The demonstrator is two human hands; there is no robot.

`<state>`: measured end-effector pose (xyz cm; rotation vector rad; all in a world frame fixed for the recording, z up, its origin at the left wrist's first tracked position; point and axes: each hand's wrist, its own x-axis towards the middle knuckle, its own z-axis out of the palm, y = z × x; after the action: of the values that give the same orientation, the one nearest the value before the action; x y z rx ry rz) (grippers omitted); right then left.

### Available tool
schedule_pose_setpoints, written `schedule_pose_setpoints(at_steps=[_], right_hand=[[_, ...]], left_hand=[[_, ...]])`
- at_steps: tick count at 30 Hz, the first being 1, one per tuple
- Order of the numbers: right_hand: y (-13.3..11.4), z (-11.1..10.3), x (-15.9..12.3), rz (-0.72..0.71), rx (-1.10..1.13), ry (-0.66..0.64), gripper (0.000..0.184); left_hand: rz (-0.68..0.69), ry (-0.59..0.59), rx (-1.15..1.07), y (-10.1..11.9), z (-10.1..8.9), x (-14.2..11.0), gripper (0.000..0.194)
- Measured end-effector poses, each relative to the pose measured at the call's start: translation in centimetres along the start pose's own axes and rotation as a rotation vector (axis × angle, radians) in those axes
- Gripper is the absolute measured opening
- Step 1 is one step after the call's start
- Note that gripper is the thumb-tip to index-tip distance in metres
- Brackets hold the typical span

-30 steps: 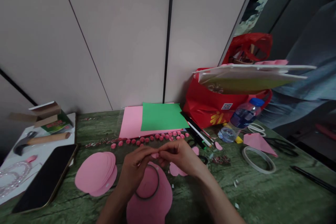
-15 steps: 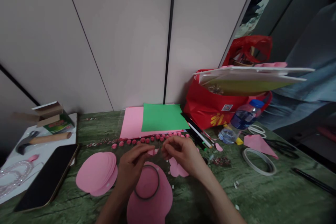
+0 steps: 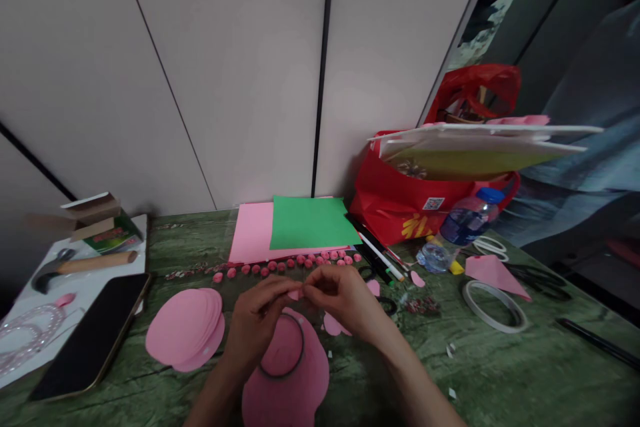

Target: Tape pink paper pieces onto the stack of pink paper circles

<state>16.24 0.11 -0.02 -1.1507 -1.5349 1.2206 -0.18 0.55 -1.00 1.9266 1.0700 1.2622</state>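
Observation:
Between the thumb and fingers of my left hand (image 3: 257,313) is a small piece of pink paper (image 3: 296,294). My right hand (image 3: 337,293) is closed in a pinch, its fingertips meeting the right end of that piece and partly hiding it. Just below lies a larger pink paper shape (image 3: 287,400) with a dark ring (image 3: 281,375) on it. Partly under my right hand are pink petal-shaped cutouts (image 3: 332,325). A row of small pink rolled paper balls (image 3: 265,271) runs behind my hands. Left of my left hand is a stack of round pink cutouts (image 3: 183,327).
Green sheet (image 3: 315,223) and pink sheet (image 3: 250,233) lie by the wall. On the right are a red bag (image 3: 385,200), bottle (image 3: 463,227), tape roll (image 3: 493,307), scissors (image 3: 543,280) and a pen (image 3: 597,343). A phone (image 3: 93,333) and hammer (image 3: 95,263) lie left. A person stands far right.
My right hand has moved left, closing the gap to my left hand, so its fingertips now meet the small pink paper. Black scissor handles now show beside my right wrist.

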Motion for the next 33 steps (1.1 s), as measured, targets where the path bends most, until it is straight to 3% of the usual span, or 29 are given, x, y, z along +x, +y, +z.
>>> schedule_pose_setpoints(at_steps=[3, 9, 12, 16, 19, 22, 26, 33], right_hand=[[0.0, -0.1, 0.1, 0.033, 0.106, -0.029, 0.014], [-0.7, -1.8, -0.1, -0.051, 0.174, 0.096, 0.019], [-1.5, -3.0, -0.9, -0.074, 0.194, -0.015, 0.019], [-1.9, -3.0, -1.2, -0.073, -0.115, -0.177, 0.017], [-1.4, -2.1, -0.8, -0.235, -0.296, 0.003, 0.014], [-0.7, -1.1, -0.2, -0.449, -0.340, 0.159, 0.006], [-0.4, -0.5, 0.0, -0.628, -0.353, 0.125, 0.009], [-0.2, -0.5, 0.0, -0.649, -0.491, 0.124, 0.013]], left_hand=[[-0.027, 0.012, -0.027, 0.1, 0.0, 0.0, 0.018], [-0.229, 0.120, -0.183, 0.1, -0.3, 0.0, 0.011], [-0.352, 0.156, -0.319, 0.0, -0.3, 0.1, 0.014], [-0.471, 0.168, -0.448, 0.0, -0.3, 0.2, 0.021], [-0.506, 0.169, -0.513, 0.1, -0.2, 0.3, 0.023], [-0.512, 0.154, -0.576, 0.1, -0.1, 0.3, 0.021], [-0.511, 0.106, -0.619, 0.0, 0.1, 0.2, 0.019], [-0.474, 0.051, -0.660, 0.1, 0.0, 0.1, 0.014]])
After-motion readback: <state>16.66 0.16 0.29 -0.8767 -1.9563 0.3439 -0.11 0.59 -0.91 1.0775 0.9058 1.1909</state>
